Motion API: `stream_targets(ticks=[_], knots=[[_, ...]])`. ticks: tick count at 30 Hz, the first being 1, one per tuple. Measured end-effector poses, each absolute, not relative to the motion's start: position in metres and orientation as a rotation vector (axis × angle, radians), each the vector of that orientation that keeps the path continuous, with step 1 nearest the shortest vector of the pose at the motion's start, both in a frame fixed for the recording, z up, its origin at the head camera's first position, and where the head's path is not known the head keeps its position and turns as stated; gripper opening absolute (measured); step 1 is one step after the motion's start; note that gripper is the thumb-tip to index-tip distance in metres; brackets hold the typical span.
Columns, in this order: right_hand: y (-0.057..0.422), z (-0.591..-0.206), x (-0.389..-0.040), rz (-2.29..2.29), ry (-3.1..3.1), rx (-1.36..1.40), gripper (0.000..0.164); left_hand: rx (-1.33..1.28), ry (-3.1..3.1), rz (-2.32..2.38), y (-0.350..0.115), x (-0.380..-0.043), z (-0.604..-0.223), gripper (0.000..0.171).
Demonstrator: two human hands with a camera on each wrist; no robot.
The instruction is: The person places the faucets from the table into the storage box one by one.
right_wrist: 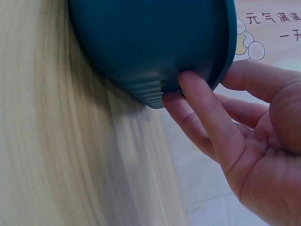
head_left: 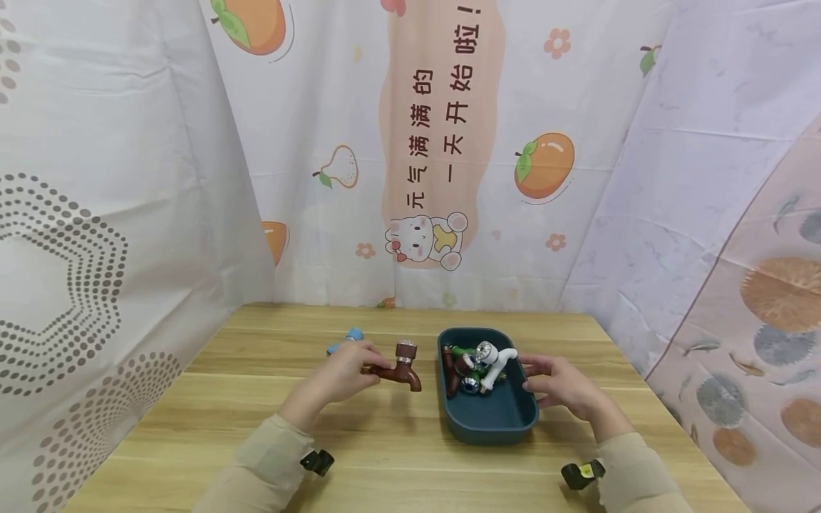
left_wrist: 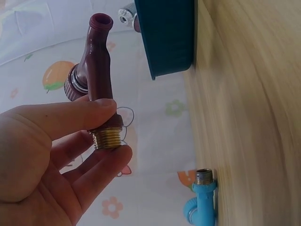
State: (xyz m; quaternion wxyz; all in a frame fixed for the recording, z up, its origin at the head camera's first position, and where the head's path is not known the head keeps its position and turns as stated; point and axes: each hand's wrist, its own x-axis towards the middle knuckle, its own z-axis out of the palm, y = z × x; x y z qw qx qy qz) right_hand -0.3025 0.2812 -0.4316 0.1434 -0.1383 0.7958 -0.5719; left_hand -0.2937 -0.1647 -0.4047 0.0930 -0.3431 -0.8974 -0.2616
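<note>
My left hand pinches a dark red-brown plastic faucet above the table. The left wrist view shows thumb and fingers at its brass-coloured threaded end, with the spout pointing away from the palm. Beside the dark teal bin, my right hand rests its fingers on the outer side wall, near the rim. Several faucets lie in the bin, among them a white faucet, a red-brown faucet and green parts. Behind the left hand, a blue faucet lies on the table, partly hidden in the head view.
The wood-grain table ends at a printed curtain behind, with more curtains at both sides. Black camera mounts sit at both wrists.
</note>
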Motion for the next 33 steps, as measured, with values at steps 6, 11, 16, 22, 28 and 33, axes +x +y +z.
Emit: stream_targets(ticks=[6, 11, 16, 22, 28, 33], knots=[[0.281, -0.431, -0.302, -1.649, 2.299, -0.398, 0.064, -1.04, -2.643, -0.754, -0.155, -0.295, -0.405, 0.025], [0.281, -0.431, -0.303, -1.646, 2.307, -0.394, 0.064, -1.067, -2.638, -0.72, -0.146, -0.295, -0.4, 0.023], [0.281, -0.432, -0.303, -1.65, 2.301, -0.388, 0.064, -1.097, -2.641, -0.715, -0.137, -0.298, -0.397, 0.023], [0.281, -0.432, -0.303, -1.651, 2.296, -0.391, 0.064, -1.129, -2.642, -0.695, -0.124, -0.301, -0.392, 0.022], [0.282, -0.432, -0.304, -1.654, 2.296, -0.396, 0.065, -1.151, -2.644, -0.634, -0.111, -0.306, -0.387, 0.021], [0.282, -0.432, -0.304, -1.652, 2.298, -0.394, 0.066, -1.157, -2.674, -0.631, -0.1, -0.31, -0.385, 0.021]])
